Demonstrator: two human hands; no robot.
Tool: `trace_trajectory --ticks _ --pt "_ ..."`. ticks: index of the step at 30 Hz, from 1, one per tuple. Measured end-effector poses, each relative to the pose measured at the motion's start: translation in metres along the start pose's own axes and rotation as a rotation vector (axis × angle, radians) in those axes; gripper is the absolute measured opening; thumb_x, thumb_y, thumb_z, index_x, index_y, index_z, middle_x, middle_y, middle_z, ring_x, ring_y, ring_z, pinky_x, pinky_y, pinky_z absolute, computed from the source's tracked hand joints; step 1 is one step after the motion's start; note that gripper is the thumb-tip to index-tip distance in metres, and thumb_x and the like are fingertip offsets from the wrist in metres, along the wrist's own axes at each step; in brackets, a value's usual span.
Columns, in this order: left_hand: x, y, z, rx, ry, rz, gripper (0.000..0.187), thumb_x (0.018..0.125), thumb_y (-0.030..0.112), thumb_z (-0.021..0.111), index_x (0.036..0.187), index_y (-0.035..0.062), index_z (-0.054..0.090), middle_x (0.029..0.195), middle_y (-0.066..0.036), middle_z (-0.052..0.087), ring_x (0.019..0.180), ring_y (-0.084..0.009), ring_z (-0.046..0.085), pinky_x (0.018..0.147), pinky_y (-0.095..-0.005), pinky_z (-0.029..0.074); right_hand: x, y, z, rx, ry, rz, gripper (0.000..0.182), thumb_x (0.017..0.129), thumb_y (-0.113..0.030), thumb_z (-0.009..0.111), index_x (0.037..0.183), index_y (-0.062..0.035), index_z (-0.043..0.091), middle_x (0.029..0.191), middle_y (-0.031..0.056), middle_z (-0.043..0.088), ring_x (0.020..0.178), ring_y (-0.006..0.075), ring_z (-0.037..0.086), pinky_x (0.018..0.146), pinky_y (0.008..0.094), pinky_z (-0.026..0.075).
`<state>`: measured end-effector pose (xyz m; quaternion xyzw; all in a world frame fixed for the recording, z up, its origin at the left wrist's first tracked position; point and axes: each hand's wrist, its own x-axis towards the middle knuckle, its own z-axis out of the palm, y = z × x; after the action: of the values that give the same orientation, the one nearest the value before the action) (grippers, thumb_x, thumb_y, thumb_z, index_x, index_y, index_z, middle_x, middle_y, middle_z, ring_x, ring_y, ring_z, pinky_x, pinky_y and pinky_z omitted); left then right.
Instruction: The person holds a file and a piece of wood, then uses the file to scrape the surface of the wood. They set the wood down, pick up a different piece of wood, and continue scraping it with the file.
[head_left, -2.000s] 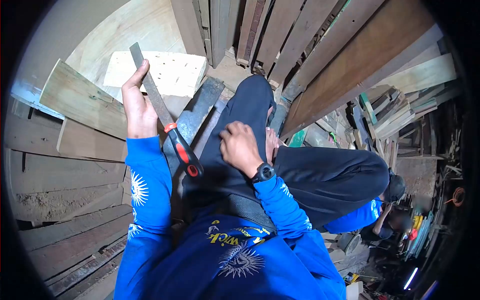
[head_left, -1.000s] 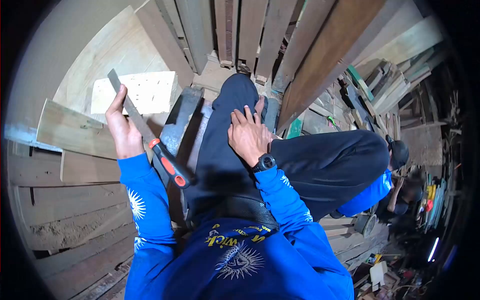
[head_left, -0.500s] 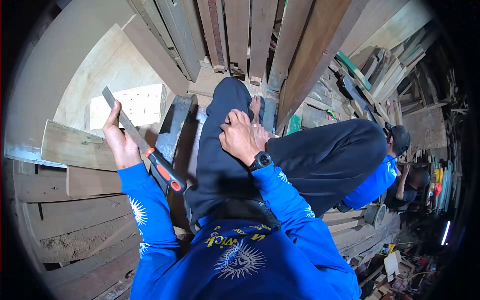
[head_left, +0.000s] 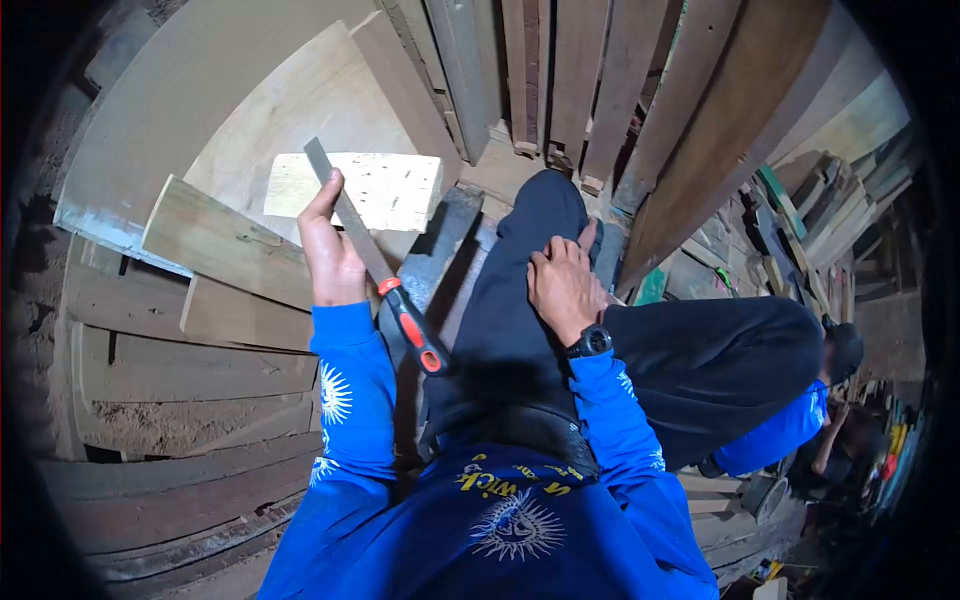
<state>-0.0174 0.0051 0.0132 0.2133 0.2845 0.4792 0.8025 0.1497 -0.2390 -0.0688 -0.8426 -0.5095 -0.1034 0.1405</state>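
My left hand (head_left: 335, 255) is closed around the grey blade of a flat file (head_left: 369, 250). The file's black-and-red handle slants down toward my lap and its tip points up to the left. Behind the tip lies a pale wood block (head_left: 368, 190) with dark marks on its face. My right hand (head_left: 563, 290), with a black watch on the wrist, lies on my dark-trousered leg (head_left: 510, 300). Its fingers are slightly bent and apart, with nothing held.
Curved wooden boards (head_left: 225, 240) stand at the left, by a grey metal-looking bar (head_left: 440, 245). Upright planks (head_left: 575, 90) stand ahead. Scrap wood (head_left: 850, 210) is piled at the right. A person in a blue shirt (head_left: 770, 435) and dark cap sits beside me; another is farther off.
My view has turned, shifting most things to the right in the picture. My left hand still grips the file blade. My right fingers, more curled before, now lie flatter on my leg.
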Motion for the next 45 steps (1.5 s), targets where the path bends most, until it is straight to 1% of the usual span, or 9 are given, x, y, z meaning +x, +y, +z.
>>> trace_trajectory --ticks 13,19,26,30,34,36,38,40,45 --pt "-0.002 0.0 0.002 0.011 0.025 -0.017 0.029 0.092 0.012 0.068 0.114 -0.0048 0.061 0.107 -0.017 0.067 0.102 -0.0305 0.067 0.095 -0.0451 0.054 0.0 -0.014 -0.018 -0.062 -0.079 0.015 0.017 0.078 -0.013 0.062 0.083 0.0005 0.07 0.102 0.0164 0.058 0.109 0.0342 0.053 0.094 0.0448 0.042" --pt "-0.001 -0.001 0.0 -0.009 -0.023 -0.012 0.027 0.091 0.011 0.071 0.113 -0.0031 0.065 0.105 -0.013 0.069 0.096 -0.0245 0.069 0.09 -0.0372 0.056 0.0 -0.006 -0.004 -0.071 -0.122 0.017 0.017 0.074 -0.014 0.066 0.081 0.0001 0.072 0.101 0.0155 0.059 0.11 0.0337 0.053 0.097 0.0452 0.043" --pt "0.017 -0.002 -0.018 0.029 0.032 -0.029 0.034 0.093 0.011 0.069 0.121 -0.0062 0.061 0.117 -0.015 0.067 0.11 -0.0262 0.065 0.101 -0.0389 0.051 -0.003 -0.002 0.008 -0.135 -0.138 0.013 0.018 0.077 -0.016 0.063 0.08 -0.0037 0.076 0.1 0.0136 0.063 0.106 0.0308 0.054 0.095 0.0443 0.04" --pt "0.025 -0.002 -0.028 0.049 -0.032 -0.073 0.039 0.093 0.017 0.069 0.125 -0.003 0.06 0.119 -0.015 0.067 0.11 -0.0285 0.065 0.098 -0.0423 0.053 -0.004 -0.003 0.013 -0.157 -0.19 0.052 0.022 0.079 -0.019 0.063 0.086 -0.0033 0.077 0.105 0.0154 0.064 0.11 0.0325 0.054 0.098 0.0474 0.038" --pt "0.041 -0.02 -0.071 0.489 -0.352 0.378 0.045 0.094 0.02 0.067 0.131 -0.0043 0.057 0.13 -0.017 0.063 0.119 -0.0273 0.061 0.105 -0.0437 0.047 -0.007 -0.003 0.011 -0.117 -0.199 0.061 0.026 0.081 -0.022 0.064 0.091 -0.002 0.078 0.11 0.0193 0.064 0.113 0.0369 0.055 0.104 0.0526 0.037" --pt "0.043 0.0 -0.042 0.074 -0.05 -0.168 0.047 0.095 0.022 0.067 0.132 -0.0049 0.056 0.131 -0.016 0.063 0.119 -0.0261 0.061 0.106 -0.0414 0.047 -0.009 -0.004 0.003 -0.145 -0.22 0.07 0.027 0.081 -0.022 0.064 0.092 -0.0017 0.078 0.112 0.0205 0.064 0.113 0.0384 0.055 0.104 0.0549 0.037" --pt "0.087 -0.012 -0.099 0.492 -0.3 0.212 0.053 0.098 0.021 0.063 0.139 -0.0087 0.048 0.136 -0.017 0.057 0.126 -0.0216 0.055 0.109 -0.0377 0.044 -0.014 -0.003 0.005 -0.18 -0.147 0.061 0.024 0.079 -0.022 0.064 0.085 -0.0022 0.077 0.105 0.0183 0.064 0.108 0.0364 0.056 0.1 0.053 0.04" --pt "0.052 0.002 -0.048 0.185 -0.043 -0.091 0.05 0.097 0.026 0.066 0.135 -0.0051 0.054 0.132 -0.014 0.06 0.122 -0.0209 0.058 0.108 -0.0366 0.044 -0.017 -0.003 0.008 -0.108 -0.105 0.067 0.026 0.081 -0.022 0.063 0.086 -0.0014 0.077 0.108 0.0204 0.064 0.114 0.0391 0.055 0.103 0.0561 0.038" --pt "0.082 -0.007 -0.079 0.212 -0.055 -0.013 0.045 0.096 0.024 0.067 0.131 -0.004 0.058 0.126 -0.012 0.062 0.117 -0.0207 0.059 0.105 -0.0367 0.044 -0.016 -0.001 0.028 -0.101 -0.186 0.119 0.026 0.086 -0.023 0.061 0.094 -0.0063 0.079 0.129 0.0225 0.057 0.129 0.0444 0.047 0.112 0.0631 0.027"
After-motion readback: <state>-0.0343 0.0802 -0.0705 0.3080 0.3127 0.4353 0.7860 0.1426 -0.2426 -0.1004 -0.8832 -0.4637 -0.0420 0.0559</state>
